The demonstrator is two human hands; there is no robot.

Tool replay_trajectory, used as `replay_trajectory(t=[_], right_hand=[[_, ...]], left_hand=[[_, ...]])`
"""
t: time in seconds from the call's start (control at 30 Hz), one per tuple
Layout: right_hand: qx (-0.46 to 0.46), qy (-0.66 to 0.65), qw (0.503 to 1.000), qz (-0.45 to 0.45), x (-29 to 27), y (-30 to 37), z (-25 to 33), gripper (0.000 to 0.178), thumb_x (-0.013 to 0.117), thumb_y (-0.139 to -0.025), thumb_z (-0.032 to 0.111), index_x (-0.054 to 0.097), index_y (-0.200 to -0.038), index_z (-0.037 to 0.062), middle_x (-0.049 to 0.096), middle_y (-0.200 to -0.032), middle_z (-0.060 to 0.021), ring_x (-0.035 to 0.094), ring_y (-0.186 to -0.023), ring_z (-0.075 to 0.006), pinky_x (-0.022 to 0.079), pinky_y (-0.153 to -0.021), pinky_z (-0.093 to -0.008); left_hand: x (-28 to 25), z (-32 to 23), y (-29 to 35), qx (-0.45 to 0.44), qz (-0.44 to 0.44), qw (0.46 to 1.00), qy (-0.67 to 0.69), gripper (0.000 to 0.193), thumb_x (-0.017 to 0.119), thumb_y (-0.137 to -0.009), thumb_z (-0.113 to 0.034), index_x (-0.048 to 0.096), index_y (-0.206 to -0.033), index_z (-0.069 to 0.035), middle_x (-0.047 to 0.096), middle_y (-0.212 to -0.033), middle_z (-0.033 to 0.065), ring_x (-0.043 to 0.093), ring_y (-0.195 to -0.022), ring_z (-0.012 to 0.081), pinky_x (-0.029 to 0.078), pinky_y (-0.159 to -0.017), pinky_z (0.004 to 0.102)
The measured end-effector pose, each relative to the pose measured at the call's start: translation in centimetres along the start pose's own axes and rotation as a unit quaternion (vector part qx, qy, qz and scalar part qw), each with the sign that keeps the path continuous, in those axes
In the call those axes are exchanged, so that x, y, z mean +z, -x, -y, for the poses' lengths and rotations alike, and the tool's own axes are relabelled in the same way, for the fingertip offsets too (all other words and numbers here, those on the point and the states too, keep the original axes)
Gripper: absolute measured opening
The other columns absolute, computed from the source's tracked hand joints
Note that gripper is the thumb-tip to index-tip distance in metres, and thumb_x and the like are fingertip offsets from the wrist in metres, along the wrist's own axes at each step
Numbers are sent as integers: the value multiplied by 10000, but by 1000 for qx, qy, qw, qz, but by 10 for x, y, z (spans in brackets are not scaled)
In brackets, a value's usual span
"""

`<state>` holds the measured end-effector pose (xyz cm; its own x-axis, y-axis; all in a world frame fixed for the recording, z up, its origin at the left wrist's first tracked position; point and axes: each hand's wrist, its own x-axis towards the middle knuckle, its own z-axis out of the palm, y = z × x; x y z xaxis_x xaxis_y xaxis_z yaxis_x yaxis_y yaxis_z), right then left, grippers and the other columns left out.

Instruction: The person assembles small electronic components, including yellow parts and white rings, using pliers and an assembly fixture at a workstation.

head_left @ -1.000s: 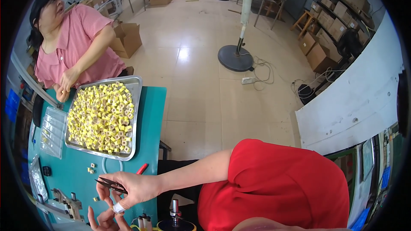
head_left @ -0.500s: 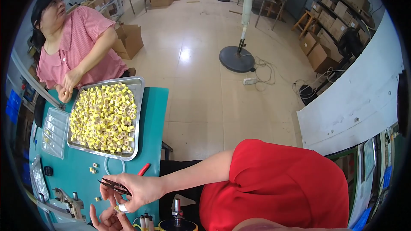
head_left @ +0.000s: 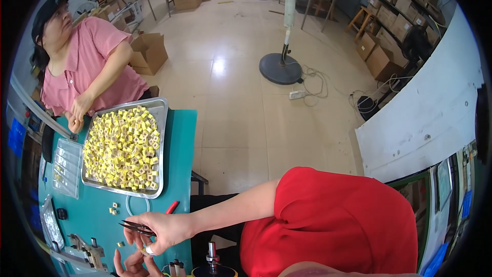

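My right hand [head_left: 166,230] comes in from the right, its fingers closed around black pointed tweezers [head_left: 137,228] whose tips point left. White tape wraps one of its fingertips. Just below it, at the lower edge, my left hand [head_left: 134,265] has bent fingers that meet the right fingertips. A tiny yellowish piece seems to sit between the two hands, too small and covered to name. Left of the hands, a single small yellow block [head_left: 120,244] lies on the green table mat [head_left: 179,138]. A few more blocks [head_left: 113,209] lie farther up.
A metal tray [head_left: 163,149] heaped with yellow blocks stands beyond my hands. Left of it lies a clear compartment box [head_left: 66,166]. A red handle [head_left: 172,207], a metal fixture [head_left: 87,251] and a spindle [head_left: 212,256] are near. A co-worker in pink [head_left: 92,66] sits across.
The view has shifted a little, so the tray and table sit slightly lower and farther left. My hands stay close together, and the tweezers remain in my right hand.
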<state>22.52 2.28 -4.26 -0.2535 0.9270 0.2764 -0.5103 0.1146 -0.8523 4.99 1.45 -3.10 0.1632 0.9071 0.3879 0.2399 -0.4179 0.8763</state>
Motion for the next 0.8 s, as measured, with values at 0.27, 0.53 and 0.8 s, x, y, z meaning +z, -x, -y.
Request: replay_trajectory(t=[0.27,0.53,0.8], right_hand=[[22,-15,1000,5,-2,6,1,310,701,-774,89,539,-1031,27,600,-910,-37,522,-780,-81,450,-721,-247],[-37,12,999,-10,-2,8,3,348,704,-784,110,528,-1075,38,590,-988,-31,529,-801,-90,453,-719,-250],[-49,13,999,5,5,5,3,376,718,-811,157,513,-1107,48,573,-1023,-16,500,-808,-73,444,-725,-238]], left_hand=[[-1,2,1,-5,-9,1000,0,712,594,-893,109,315,-1524,-71,611,-952,51,570,-883,92,476,-829,247],[14,-29,0,-14,-14,1000,21,737,575,-918,90,273,-1566,-91,598,-1005,48,566,-897,95,465,-890,263],[-3,-14,-5,-44,21,993,110,623,561,-989,-24,300,-1553,-65,581,-1057,58,578,-1074,166,407,-1032,333]])
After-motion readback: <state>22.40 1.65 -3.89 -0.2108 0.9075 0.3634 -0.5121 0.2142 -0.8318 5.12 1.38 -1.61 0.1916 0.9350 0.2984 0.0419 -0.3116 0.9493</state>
